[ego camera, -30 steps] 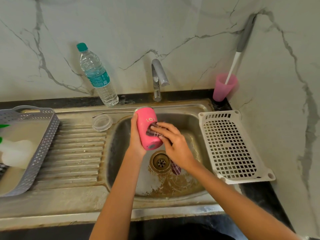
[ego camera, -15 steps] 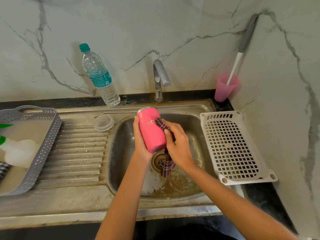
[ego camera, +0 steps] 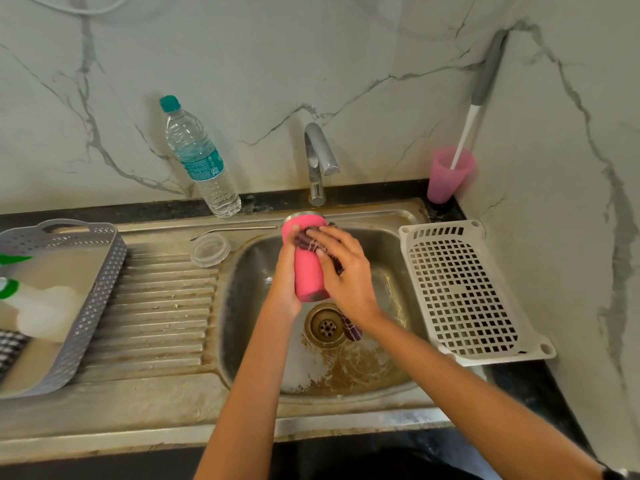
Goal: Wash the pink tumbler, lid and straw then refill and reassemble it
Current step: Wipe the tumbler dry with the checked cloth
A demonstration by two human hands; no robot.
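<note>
Sink (ego camera: 248,306): left hand (ego camera: 286,284) grips tumbler (ego camera: 307,273); right hand (ego camera: 347,273) holds half-hidden cloth (ego camera: 307,241).

Tumbler (ego camera: 306,271): matt pink coat, bare metal rim. Cloth (ego camera: 307,241): dark woven check. Sink (ego camera: 249,271): steel, dull, brown-stained around the drain (ego camera: 327,325). Drainboard (ego camera: 156,306): ribbed steel, scuffed. Straw (ego camera: 235,231): thin metal, slight shine. Lid (ego camera: 210,249): clear plastic. Water bottle (ego camera: 199,157): clear glossy plastic with a printed label. Tap (ego camera: 318,157): brushed metal. White tray (ego camera: 464,292) and grey basket (ego camera: 100,289): perforated matt plastic. Pink cup (ego camera: 448,174): translucent plastic. Wall (ego camera: 346,46): smooth, marble-look, grey-veined.
</note>
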